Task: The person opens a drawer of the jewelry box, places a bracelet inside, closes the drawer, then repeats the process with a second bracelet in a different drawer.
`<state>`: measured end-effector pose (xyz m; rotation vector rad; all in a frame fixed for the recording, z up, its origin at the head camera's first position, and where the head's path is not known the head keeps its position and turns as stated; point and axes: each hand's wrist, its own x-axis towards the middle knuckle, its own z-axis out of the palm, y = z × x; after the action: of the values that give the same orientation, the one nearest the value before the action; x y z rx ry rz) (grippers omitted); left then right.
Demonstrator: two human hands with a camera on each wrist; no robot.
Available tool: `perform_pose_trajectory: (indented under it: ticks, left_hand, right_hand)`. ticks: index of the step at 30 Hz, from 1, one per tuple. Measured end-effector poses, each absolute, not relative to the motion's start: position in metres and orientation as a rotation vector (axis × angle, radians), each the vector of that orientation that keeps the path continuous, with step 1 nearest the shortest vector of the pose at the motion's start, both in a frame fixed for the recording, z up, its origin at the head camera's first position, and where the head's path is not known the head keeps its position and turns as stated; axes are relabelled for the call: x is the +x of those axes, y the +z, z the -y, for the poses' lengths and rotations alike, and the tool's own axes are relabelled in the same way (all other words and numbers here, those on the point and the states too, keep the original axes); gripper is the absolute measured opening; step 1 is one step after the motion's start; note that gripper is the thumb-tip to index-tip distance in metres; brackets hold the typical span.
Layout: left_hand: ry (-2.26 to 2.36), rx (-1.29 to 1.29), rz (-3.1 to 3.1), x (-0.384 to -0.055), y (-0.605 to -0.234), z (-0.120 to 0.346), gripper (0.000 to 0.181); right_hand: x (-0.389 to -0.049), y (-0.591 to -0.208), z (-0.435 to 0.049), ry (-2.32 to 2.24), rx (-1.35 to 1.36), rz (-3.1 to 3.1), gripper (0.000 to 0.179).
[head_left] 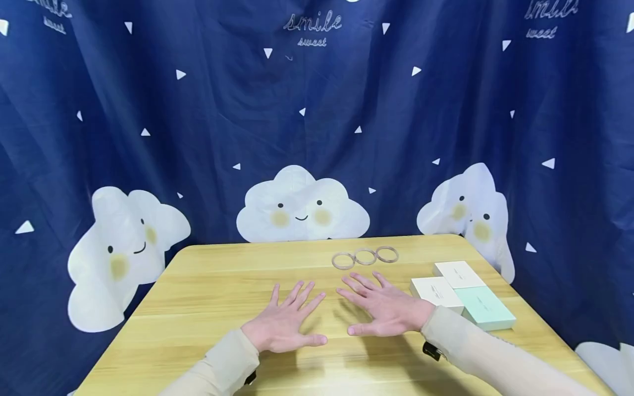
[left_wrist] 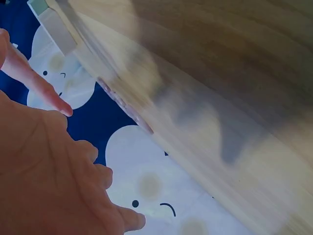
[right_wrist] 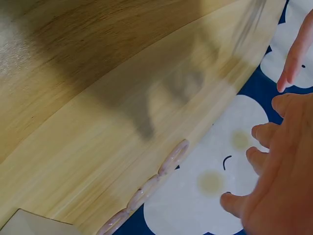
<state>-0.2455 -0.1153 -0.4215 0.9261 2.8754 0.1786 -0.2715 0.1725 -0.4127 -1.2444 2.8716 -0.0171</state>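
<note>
Both hands hover over the wooden table with fingers spread and nothing in them. My left hand [head_left: 284, 324] is left of the table's middle, thumb pointing right. Facing it, my right hand [head_left: 386, 311] has its fingers angled toward the far left. Beyond the right fingertips, three pale mauve bangles [head_left: 365, 257] lie in a row, edge by edge. In the right wrist view the bangles [right_wrist: 143, 191] run along the far table edge. Beside the right wrist sit a white box [head_left: 437, 292], a second white box [head_left: 459, 274] and a mint green box [head_left: 485, 308], grouped close together.
The light wooden table [head_left: 198, 308] has rounded far corners. A dark blue curtain [head_left: 307, 110] with white clouds and triangles hangs right behind it. Each sleeve has a dark device strapped at the wrist, as on the right wrist [head_left: 432, 351].
</note>
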Motion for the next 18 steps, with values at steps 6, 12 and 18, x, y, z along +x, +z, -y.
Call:
perform_pose_trajectory:
  ticks: [6, 12, 18]
  left_hand:
    - [0.161, 0.924, -2.844, -0.247, -0.422, 0.111, 0.092]
    - [0.174, 0.954, -2.828, -0.249, -0.424, 0.106, 0.090]
    - [0.181, 1.032, -2.850, -0.255, -0.425, 0.094, 0.083]
  right_hand:
    - [-0.273, -0.412, -0.178, -0.040, -1.345, -2.914, 0.081]
    - [-0.275, -0.406, -0.188, -0.053, -1.397, -2.950, 0.075]
    - [-0.275, -0.401, -0.200, -0.025, -1.359, -2.975, 0.074]
